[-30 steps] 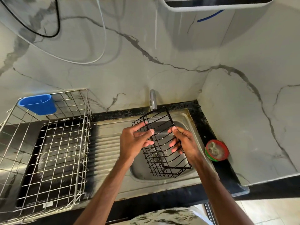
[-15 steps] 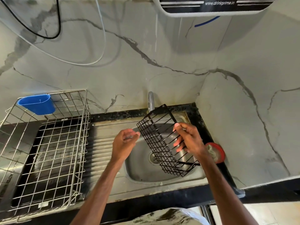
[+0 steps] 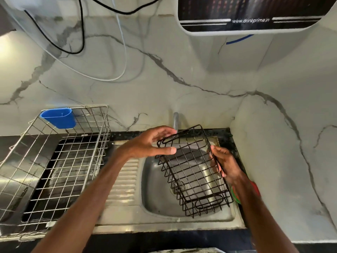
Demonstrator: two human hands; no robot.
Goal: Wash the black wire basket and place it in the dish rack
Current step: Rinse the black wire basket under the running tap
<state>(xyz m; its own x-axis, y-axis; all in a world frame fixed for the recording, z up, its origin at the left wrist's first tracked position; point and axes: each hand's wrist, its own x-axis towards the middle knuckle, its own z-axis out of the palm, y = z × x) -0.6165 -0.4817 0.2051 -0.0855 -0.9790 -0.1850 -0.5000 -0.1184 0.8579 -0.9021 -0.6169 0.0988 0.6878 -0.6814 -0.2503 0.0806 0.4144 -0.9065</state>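
The black wire basket (image 3: 191, 172) hangs tilted above the steel sink bowl (image 3: 156, 198), its open side facing me. My right hand (image 3: 226, 165) grips the basket's right rim. My left hand (image 3: 149, 143) is at the far left corner of the basket, its fingers stretched out behind the top rim and its thumb straight against the side wires, without a clear grip. The steel wire dish rack (image 3: 54, 170) stands on the counter to the left, with nothing on its floor.
A blue plastic cup (image 3: 58, 118) hangs on the rack's back rim. The tap (image 3: 175, 121) rises behind the basket. A red and green scrubber (image 3: 235, 196) lies right of the sink, partly hidden by my right arm. A water purifier (image 3: 246, 15) and cables (image 3: 80, 42) hang on the wall above.
My left hand let go of the basket, then came back up to its far left corner. My right hand turned the basket so that its open side faces me. The view moved closer.
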